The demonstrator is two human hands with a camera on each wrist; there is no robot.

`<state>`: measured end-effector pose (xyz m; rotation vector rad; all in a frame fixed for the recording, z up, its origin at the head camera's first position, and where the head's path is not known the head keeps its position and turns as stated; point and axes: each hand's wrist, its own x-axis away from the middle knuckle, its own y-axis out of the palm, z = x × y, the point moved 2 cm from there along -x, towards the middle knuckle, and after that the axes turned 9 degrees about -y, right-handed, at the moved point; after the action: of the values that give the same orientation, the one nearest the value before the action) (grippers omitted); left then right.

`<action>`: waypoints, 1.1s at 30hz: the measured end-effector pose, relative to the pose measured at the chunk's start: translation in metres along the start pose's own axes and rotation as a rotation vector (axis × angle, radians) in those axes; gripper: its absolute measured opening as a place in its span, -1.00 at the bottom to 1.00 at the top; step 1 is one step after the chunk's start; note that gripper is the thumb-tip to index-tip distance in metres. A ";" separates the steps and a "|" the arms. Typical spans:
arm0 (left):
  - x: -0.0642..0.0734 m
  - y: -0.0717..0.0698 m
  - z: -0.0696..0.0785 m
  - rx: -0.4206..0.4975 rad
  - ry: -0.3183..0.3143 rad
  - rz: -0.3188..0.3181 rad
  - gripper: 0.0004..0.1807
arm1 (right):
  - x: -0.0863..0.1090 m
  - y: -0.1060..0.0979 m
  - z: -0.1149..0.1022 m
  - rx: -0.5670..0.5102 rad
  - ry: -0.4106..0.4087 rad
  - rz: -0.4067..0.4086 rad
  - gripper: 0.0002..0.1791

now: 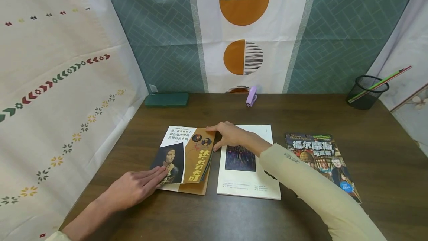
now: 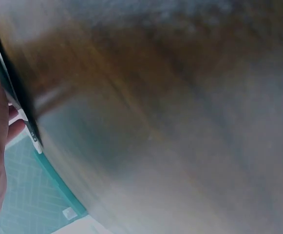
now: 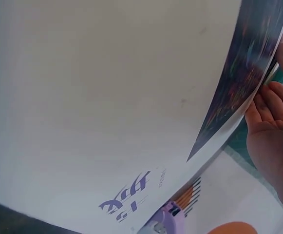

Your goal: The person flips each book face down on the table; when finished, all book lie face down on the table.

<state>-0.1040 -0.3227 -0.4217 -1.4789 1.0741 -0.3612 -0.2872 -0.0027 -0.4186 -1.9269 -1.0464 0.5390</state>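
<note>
Teal brick-print cloth [image 1: 160,21] at the back, pale patterned cloth [image 1: 60,137] down the left side. Brown table [image 1: 197,218] carries everything. Comic-style book [image 1: 329,159] lies at the right, white booklet [image 1: 240,159] in the middle, portrait booklet [image 1: 185,155] left of centre, overlapping another booklet [image 1: 194,189] that shows below its near edge. Key relation: portrait booklet sits directly under the left fingers and to the left of the right fingers, long axis running away from the person, far end tilted a bit to the right; both hands touch it, so neither is nearer. Left hand [image 1: 135,187] comes in from the near left, palm down, fingers straight and relaxed, tips resting flat on the cover's lower left part, gripping nothing. Right hand [image 1: 232,136] reaches across the white booklet in a cream sleeve [image 1: 307,181], fingers bent at the far right corner, thumb by the right edge; can't tell if it pinches the booklet or only touches it. Farther off: green case [image 1: 166,100] at far left, black mesh cup [image 1: 362,97] at far right, purple stapler [image 1: 251,96] at the far edge, pencils [image 1: 394,74] leaning in the cup.
</note>
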 end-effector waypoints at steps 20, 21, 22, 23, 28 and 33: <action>0.023 0.002 -0.014 0.399 -0.484 -0.211 -0.27 | 0.002 0.000 0.001 0.020 -0.031 0.007 -0.09; 0.024 0.002 -0.013 0.394 -0.470 -0.197 -0.28 | 0.002 0.000 0.001 0.021 -0.032 0.008 -0.09; 0.024 0.002 -0.012 0.384 -0.454 -0.180 -0.28 | 0.001 0.000 0.001 0.022 -0.033 0.008 -0.09; 0.023 0.002 -0.011 0.371 -0.430 -0.158 -0.28 | 0.001 0.000 0.001 0.025 -0.034 0.010 -0.09; 0.024 0.001 -0.005 0.327 -0.352 -0.074 -0.34 | 0.000 0.001 0.002 0.016 -0.019 0.012 -0.07; 0.023 -0.002 -0.001 0.323 -0.329 0.009 -0.50 | 0.001 0.000 0.001 0.008 -0.026 0.012 -0.08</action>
<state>-0.0919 -0.3414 -0.4272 -1.1940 0.7209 -0.2590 -0.2870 -0.0014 -0.4191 -1.9245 -1.0486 0.5759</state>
